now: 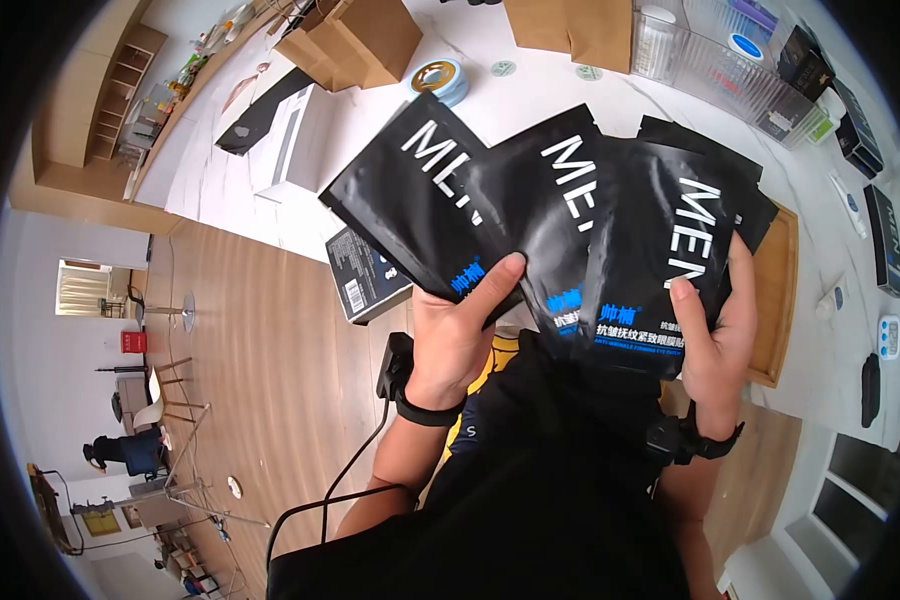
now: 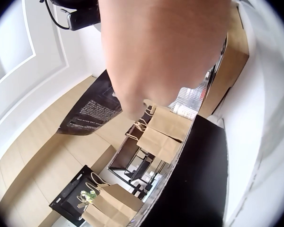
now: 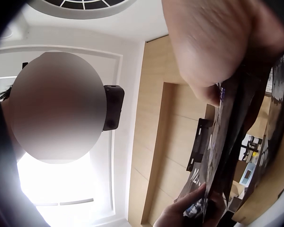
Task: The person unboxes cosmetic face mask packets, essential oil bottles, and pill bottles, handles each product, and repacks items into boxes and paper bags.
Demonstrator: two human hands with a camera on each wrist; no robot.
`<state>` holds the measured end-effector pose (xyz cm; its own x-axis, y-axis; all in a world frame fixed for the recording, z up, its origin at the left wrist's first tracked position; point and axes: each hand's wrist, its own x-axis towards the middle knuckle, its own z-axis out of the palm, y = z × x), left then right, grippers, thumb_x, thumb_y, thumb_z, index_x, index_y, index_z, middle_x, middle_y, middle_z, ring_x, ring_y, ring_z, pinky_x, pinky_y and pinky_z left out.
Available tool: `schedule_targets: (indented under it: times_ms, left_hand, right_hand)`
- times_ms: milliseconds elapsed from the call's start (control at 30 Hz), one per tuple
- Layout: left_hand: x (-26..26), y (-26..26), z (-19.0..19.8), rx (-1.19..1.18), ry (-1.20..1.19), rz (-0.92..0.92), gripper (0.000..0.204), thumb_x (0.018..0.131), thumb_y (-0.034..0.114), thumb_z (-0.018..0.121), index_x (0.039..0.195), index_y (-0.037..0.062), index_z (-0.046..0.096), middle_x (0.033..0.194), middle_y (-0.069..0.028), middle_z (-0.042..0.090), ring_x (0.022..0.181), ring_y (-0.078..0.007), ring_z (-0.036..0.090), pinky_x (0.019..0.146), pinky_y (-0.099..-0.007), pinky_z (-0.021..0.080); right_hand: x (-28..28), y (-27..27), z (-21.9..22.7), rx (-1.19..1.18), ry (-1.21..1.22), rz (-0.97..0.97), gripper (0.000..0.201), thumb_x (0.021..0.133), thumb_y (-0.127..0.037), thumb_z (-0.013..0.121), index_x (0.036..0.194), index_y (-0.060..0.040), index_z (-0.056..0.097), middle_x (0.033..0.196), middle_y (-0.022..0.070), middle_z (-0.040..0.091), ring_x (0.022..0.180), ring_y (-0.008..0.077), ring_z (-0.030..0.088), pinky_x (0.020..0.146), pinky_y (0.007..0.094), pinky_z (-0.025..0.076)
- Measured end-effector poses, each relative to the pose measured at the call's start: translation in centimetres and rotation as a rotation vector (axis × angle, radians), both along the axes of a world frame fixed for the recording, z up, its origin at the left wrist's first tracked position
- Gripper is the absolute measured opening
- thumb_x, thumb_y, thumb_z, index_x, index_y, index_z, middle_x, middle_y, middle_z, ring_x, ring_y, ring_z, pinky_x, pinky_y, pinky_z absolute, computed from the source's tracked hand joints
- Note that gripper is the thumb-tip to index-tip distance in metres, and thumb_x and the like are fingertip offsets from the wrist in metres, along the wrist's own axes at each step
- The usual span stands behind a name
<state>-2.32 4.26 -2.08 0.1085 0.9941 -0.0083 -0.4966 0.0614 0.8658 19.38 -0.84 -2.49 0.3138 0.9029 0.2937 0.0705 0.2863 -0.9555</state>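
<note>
By the near edge of the bench, left hand and right hand pinch fanned black packets, thumbs uppermost.

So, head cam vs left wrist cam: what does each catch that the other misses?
Only head: the right hand, the MEN lettering on the black pouches, a light-blue ring-shaped item.
Only left wrist: one pouch's back, with a many-line block of small print.
Both: the left hand, black pouches and brown paper bags.
</note>
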Motion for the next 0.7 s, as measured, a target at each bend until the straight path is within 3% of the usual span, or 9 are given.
schedule_targets:
  times_ms: [167, 233, 267, 433, 467, 500, 567, 600, 700]
  left_hand:
    - [-2.1, 0.9, 0.5, 0.009, 0.048, 0.251, 0.041, 0.086, -0.013, 0.065, 0.125, -0.0012, 0.06, 0.117, -0.0109, 0.067, 0.103, -0.0207, 0.066, 0.092, -0.0348, 0.052]
    - [-3.0, 0.9, 1.2, 0.034, 0.041, 0.271, 0.042, 0.085, -0.013, 0.064, 0.126, -0.0027, 0.059, 0.117, -0.0126, 0.067, 0.103, -0.0221, 0.066, 0.093, -0.0348, 0.052]
    - [-2.6, 0.4, 1.8, 0.049, 0.142, 0.229, 0.037, 0.086, -0.009, 0.068, 0.122, -0.0022, 0.062, 0.113, -0.0093, 0.068, 0.1, -0.0184, 0.066, 0.09, -0.0315, 0.051]
    - [0.0, -0.8, 1.5, 0.216, 0.407, 0.131, 0.024, 0.086, -0.003, 0.074, 0.108, 0.0002, 0.068, 0.099, -0.0022, 0.07, 0.088, -0.0097, 0.063, 0.08, -0.0242, 0.049]
    - [0.3, -0.7, 1.1, 0.241, 0.361, 0.079, 0.023, 0.091, 0.002, 0.07, 0.114, 0.0006, 0.065, 0.105, -0.0041, 0.069, 0.091, -0.0123, 0.065, 0.08, -0.0266, 0.051]
    - [0.5, -0.9, 1.1, 0.242, 0.362, 0.081, 0.023, 0.091, 0.002, 0.07, 0.114, 0.0006, 0.065, 0.105, -0.0041, 0.069, 0.091, -0.0123, 0.065, 0.08, -0.0266, 0.051]
    - [0.8, -1.0, 2.1, -0.083, -0.123, 0.083, 0.025, 0.097, 0.009, 0.063, 0.121, 0.0002, 0.061, 0.112, -0.007, 0.068, 0.097, -0.017, 0.068, 0.084, -0.0305, 0.055]
    - [0.6, -1.0, 2.6, -0.066, -0.228, 0.052, 0.03, 0.101, 0.014, 0.058, 0.127, -0.0005, 0.057, 0.118, -0.0091, 0.066, 0.104, -0.0205, 0.068, 0.087, -0.0342, 0.056]
    - [-0.4, -1.1, 2.1, -0.069, -0.069, -0.019, 0.035, 0.1, 0.013, 0.058, 0.132, -0.001, 0.053, 0.124, -0.0137, 0.063, 0.108, -0.0276, 0.065, 0.092, -0.043, 0.055]
  right_hand:
    - [1.8, 0.5, 1.0, 0.108, -0.401, -0.35, 0.07, 0.087, 0.006, 0.061, 0.151, 0.0037, 0.032, 0.152, 0.0173, 0.037, 0.137, 0.0244, 0.039, 0.114, 0.0345, 0.029]
    - [2.8, 0.1, 1.0, -0.058, -0.338, -0.306, 0.035, 0.094, 0.0, 0.053, 0.127, 0.0014, 0.062, 0.12, 0.0092, 0.066, 0.11, 0.0158, 0.058, 0.098, 0.0277, 0.041]
    - [2.4, 0.1, 1.3, -0.059, -0.246, -0.249, 0.027, 0.095, 0.0, 0.048, 0.108, 0.0032, 0.071, 0.1, 0.0046, 0.072, 0.091, 0.0097, 0.06, 0.083, 0.0228, 0.042]
    - [-1.3, -0.1, 1.9, -0.126, 0.016, 0.058, 0.011, 0.087, -0.003, 0.067, 0.094, 0.0035, 0.072, 0.081, 0.0035, 0.072, 0.073, 0.0078, 0.06, 0.067, 0.0226, 0.045]
    - [-1.4, 0.8, 2.0, 0.008, -0.215, 0.091, 0.016, 0.08, -0.004, 0.078, 0.091, 0.0034, 0.071, 0.076, 0.0018, 0.071, 0.067, 0.008, 0.06, 0.063, 0.0264, 0.047]
    - [-1.6, 0.6, 2.1, -0.052, -0.249, 0.076, 0.018, 0.081, -0.006, 0.08, 0.092, 0.0026, 0.07, 0.075, 0.0011, 0.069, 0.068, 0.0061, 0.059, 0.064, 0.0255, 0.047]
    - [-1.0, 0.3, 1.7, -0.144, -0.202, -0.034, 0.014, 0.086, -0.007, 0.077, 0.095, 0.0022, 0.07, 0.076, 0.0004, 0.068, 0.071, 0.0052, 0.057, 0.065, 0.0241, 0.046]
    - [-0.9, 0.5, 1.4, -0.108, -0.183, -0.157, 0.012, 0.091, -0.008, 0.072, 0.097, 0.0023, 0.07, 0.08, 0.0003, 0.068, 0.074, 0.0049, 0.056, 0.068, 0.0229, 0.045]
    - [0.2, 1.2, 1.7, -0.125, -0.134, -0.368, 0.015, 0.095, -0.011, 0.068, 0.1, 0.0027, 0.069, 0.082, 0.0007, 0.068, 0.076, 0.0055, 0.056, 0.07, 0.0236, 0.045]
